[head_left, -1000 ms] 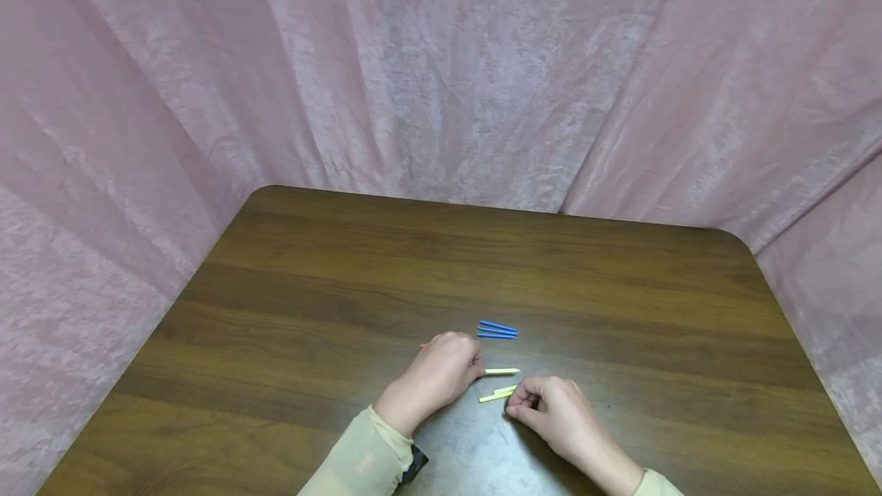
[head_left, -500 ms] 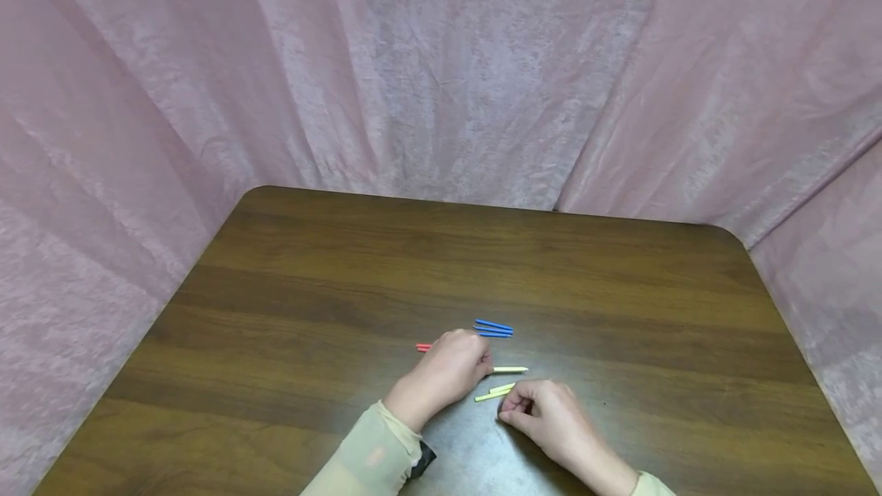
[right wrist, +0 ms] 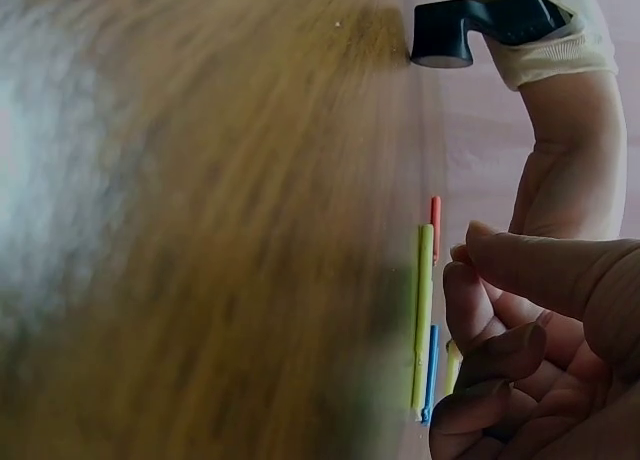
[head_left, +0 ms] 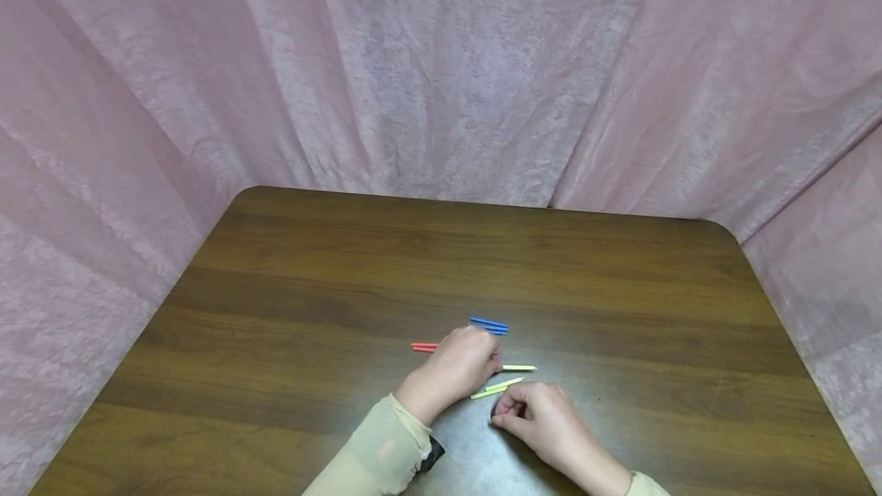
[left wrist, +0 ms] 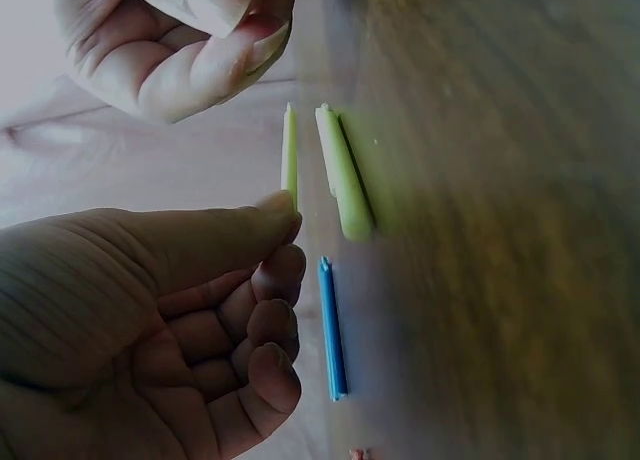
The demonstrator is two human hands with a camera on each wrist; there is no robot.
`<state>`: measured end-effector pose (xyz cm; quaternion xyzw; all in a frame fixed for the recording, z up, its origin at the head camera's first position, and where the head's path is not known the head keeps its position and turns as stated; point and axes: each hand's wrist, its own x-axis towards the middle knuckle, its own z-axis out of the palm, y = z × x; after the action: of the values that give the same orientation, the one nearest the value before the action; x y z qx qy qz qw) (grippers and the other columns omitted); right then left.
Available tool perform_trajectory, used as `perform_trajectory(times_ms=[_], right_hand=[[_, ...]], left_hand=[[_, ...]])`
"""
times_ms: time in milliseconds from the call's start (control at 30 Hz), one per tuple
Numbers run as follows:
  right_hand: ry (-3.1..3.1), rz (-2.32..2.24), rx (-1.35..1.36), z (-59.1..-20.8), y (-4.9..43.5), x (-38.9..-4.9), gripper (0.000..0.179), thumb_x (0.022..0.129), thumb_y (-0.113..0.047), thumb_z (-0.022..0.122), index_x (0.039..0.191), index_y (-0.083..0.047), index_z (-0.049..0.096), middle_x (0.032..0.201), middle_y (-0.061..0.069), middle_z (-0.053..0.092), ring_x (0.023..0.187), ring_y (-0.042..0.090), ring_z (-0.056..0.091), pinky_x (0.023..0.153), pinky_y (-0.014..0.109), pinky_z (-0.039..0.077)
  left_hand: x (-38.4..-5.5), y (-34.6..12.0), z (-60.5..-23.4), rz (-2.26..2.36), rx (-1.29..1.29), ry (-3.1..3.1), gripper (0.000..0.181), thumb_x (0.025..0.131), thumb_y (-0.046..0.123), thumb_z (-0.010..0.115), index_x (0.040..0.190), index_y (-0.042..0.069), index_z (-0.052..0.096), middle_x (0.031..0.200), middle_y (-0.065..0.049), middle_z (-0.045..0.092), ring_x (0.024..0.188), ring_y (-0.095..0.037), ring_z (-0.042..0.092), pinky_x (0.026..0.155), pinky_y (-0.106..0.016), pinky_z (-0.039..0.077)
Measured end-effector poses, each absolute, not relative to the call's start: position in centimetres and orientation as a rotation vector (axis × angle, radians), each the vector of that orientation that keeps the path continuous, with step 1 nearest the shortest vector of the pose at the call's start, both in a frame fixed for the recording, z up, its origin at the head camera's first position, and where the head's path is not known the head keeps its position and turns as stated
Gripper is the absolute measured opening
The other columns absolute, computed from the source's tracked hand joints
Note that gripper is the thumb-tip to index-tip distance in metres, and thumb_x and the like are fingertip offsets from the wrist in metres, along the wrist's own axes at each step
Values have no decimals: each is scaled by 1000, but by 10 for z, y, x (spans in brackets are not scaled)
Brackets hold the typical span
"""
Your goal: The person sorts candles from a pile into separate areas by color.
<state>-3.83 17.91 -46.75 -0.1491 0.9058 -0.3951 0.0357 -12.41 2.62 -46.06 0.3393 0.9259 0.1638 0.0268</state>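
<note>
Between its thumb and forefinger my left hand [head_left: 448, 370] pinches one thin yellow stick [left wrist: 290, 160] near its end, the tapered tip pointing right in the head view. My right hand [head_left: 540, 416] hovers just in front of a pair of yellow sticks [head_left: 496, 389]. Its fingers are loosely curled, thumb near the forefinger, and nothing shows between them in the right wrist view. That pair lies side by side on the table, slightly askew. Several blue sticks [head_left: 491, 324] lie beyond the left hand, which partly hides them. Red sticks [head_left: 423, 346] stick out from behind that hand.
The brown wooden table [head_left: 310, 266] has rounded far corners. Pink curtains [head_left: 441, 75] hang along its back and sides. A black device [head_left: 432, 456] is strapped to the left wrist.
My left hand has moved right with its yellow stick, baring more of the red sticks and covering some blue. My right hand has drawn slightly left and nearer, uncovering the tips of the lying yellow pair.
</note>
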Motion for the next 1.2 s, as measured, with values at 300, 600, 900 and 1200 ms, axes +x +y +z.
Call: perform_trajectory(times_ms=[300, 600, 900, 1200], right_hand=[[2798, -1212, -466, -467, 179, -36, 17, 77, -19, 80, 70, -25, 65, 64, -22, 57, 56, -8, 45, 55, 20, 40], [2782, -1239, -466, -467, 179, -36, 16, 76, -19, 80, 70, -25, 66, 64, -22, 56, 56, -8, 45, 55, 19, 40], [2779, -1259, -476, -468, 181, -35, 17, 76, -19, 80, 70, -25, 65, 64, -22, 56, 55, -8, 44, 54, 18, 40], [2787, -1245, -453, -467, 182, -35, 17, 77, -20, 80, 70, -25, 65, 64, -22, 55, 55, -7, 45, 54, 18, 40]], left_hand=[[-126, 37, -460, 460, 1037, 2861, 23, 76, 11, 69, 59, 21, 58, 59, 10, 52, 58, -10, 55, 54, -29, 43], [-128, 45, -461, 442, 1040, 2866, 25, 75, 12, 68, 57, 21, 55, 57, 10, 49, 57, -11, 54, 53, -29, 44], [-129, 49, -460, 412, 1028, 2855, 29, 75, 11, 67, 53, 21, 51, 55, 9, 47, 57, -12, 54, 52, -30, 43], [-128, 53, -461, 390, 1042, 2863, 29, 74, 11, 68, 53, 21, 52, 57, 8, 50, 60, -15, 59, 53, -31, 45]])
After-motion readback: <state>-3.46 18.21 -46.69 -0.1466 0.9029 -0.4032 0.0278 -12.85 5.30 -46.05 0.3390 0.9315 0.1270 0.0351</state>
